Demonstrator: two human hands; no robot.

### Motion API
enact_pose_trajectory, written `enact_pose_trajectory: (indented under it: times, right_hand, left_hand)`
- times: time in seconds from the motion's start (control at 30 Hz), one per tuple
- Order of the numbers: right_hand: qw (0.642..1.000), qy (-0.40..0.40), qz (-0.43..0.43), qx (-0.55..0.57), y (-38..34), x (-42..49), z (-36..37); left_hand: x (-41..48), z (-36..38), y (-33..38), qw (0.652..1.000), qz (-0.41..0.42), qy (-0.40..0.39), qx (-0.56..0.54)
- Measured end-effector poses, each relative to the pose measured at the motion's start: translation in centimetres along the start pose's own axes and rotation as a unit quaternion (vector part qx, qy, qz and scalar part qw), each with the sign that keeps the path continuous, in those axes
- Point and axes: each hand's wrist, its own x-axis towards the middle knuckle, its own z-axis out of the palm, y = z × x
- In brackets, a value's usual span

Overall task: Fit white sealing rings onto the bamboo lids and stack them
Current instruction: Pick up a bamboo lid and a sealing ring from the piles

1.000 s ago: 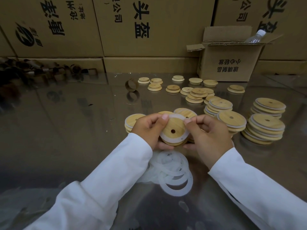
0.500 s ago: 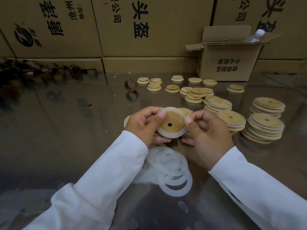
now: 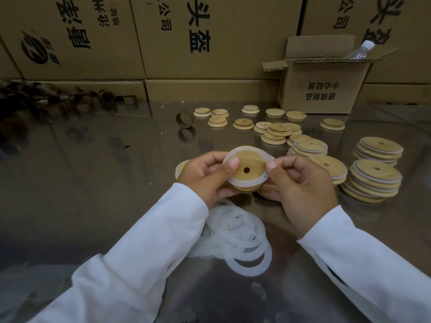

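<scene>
I hold one round bamboo lid (image 3: 250, 163) with a centre hole above the table, tilted toward me. A white sealing ring (image 3: 242, 183) sits around its rim. My left hand (image 3: 205, 176) grips the lid's left edge, thumb pressed on the ring. My right hand (image 3: 300, 185) pinches the right edge with thumb and fingers. Under my wrists lies a pile of loose white rings (image 3: 240, 236). Stacks of ringed lids (image 3: 373, 180) stand to the right. Bare lids (image 3: 275, 132) are scattered further back.
The table (image 3: 93, 183) is shiny and reflective. An open cardboard box (image 3: 321, 89) holding a plastic bottle (image 3: 360, 51) stands at the back right, before a wall of large cartons (image 3: 210, 38). A brown tape core (image 3: 185, 118) stands mid-table. Dark rolls (image 3: 35, 101) crowd the back left.
Both hands have lifted the lid a little higher and further from me. The ring has spread around more of the lid's rim, and my thumbs have shifted along its edge.
</scene>
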Motion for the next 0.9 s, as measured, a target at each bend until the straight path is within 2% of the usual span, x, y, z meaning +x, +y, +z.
enact_pose_trajectory:
  times: [0.17,0.43,0.53,0.63,0.8,0.9]
  right_hand:
    - [0.999,-0.018,-0.011,-0.039,0.0,0.1,-0.1]
    - [0.994,-0.023,-0.056,-0.096,-0.6,0.3,-0.5]
    - [0.994,-0.023,-0.062,-0.082,-0.6,0.3,-0.5]
    - [0.996,-0.011,-0.065,-0.065,-0.5,0.3,-0.4]
    - [1.0,0.008,-0.016,0.003,-0.1,0.2,-0.3]
    - [1.0,0.011,-0.022,0.007,-0.1,0.1,-0.2]
  left_hand:
    - [0.0,-0.5,0.0,1.0,0.001,0.006,0.02]
    - [0.1,0.1,-0.1,0.998,-0.001,0.031,-0.063]
    - [0.1,0.1,0.0,0.995,-0.018,0.033,-0.089]
    - [0.0,0.2,0.1,0.997,-0.011,0.03,-0.066]
    - [-0.1,0.7,-0.2,0.997,-0.007,0.051,-0.062]
    - [-0.3,0.8,-0.1,0.997,-0.01,0.049,-0.058]
